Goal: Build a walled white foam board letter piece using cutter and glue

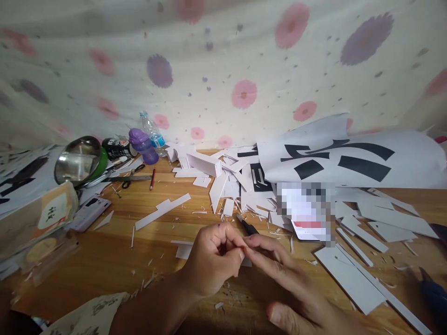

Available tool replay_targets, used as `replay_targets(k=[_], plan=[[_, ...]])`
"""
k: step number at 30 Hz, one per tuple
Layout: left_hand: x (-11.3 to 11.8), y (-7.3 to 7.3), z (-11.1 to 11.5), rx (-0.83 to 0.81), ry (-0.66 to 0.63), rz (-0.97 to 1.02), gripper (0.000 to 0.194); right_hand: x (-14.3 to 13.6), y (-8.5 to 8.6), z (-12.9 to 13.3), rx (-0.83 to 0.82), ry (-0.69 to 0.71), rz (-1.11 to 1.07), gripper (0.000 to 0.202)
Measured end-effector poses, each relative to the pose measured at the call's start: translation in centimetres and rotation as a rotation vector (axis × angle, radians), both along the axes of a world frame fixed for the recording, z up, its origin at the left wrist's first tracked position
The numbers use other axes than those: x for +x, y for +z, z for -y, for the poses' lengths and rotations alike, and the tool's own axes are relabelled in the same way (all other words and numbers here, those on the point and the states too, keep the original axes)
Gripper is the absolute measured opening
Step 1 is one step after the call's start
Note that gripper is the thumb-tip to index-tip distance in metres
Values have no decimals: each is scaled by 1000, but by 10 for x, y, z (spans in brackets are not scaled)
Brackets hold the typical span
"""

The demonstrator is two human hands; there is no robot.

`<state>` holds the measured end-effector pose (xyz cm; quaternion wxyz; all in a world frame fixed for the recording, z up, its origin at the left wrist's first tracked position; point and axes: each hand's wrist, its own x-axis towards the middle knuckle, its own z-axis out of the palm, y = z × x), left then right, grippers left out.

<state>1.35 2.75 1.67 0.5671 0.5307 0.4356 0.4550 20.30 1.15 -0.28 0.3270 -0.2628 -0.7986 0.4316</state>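
Over the front middle of the wooden table, my two hands meet. My left hand is closed, thumb and index finger pinched together beside the right fingertips. Anything inside that pinch is hidden or too small to name. Stretched out, with the thumb apart, my right hand touches the left fingers with its fingertips. Just beyond them lies a black-handled craft knife. White board shows partly beneath my hands, and a stepped white strip lies farther left.
White offcuts are heaped at the back. A phone and a printed sheet lie to the right, near long white pieces. Leftward are scissors, a metal bowl, a purple bottle, and another phone.
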Motion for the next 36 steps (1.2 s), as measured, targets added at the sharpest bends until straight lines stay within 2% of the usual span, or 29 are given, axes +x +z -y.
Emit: replay_targets(k=[8,11,14,18,23,24,25,27,30,32,34,36], plan=[[0,5,1,117,-9,-97,3,1,2,1,106,-43,-50,56],[-2,7,1,157,11,-125,5,0,2,0,144,-181,-133,39],[-12,8,-2,186,80,-46,6,0,-1,-5,171,-355,-215,18],[-45,14,-14,239,243,50,6,6,-5,-17,166,-465,-151,8],[-102,12,-37,328,471,-173,14,11,-12,-26,220,-495,174,4],[-112,10,-40,327,486,-252,18,10,-15,-28,219,-486,262,12],[-121,7,-42,316,466,-335,20,10,-17,-29,211,-469,350,21],[-134,2,-45,278,329,-484,20,9,-22,-32,186,-423,495,36],[-143,-2,-44,272,-18,-590,12,7,-29,-38,147,-390,602,44],[-143,-3,-42,306,-213,-648,15,6,-31,-40,119,-396,641,46],[-140,-3,-40,312,-330,-750,18,6,-31,-42,80,-399,680,49],[-136,-4,-38,297,-395,-863,16,5,-29,-42,39,-399,711,49]])
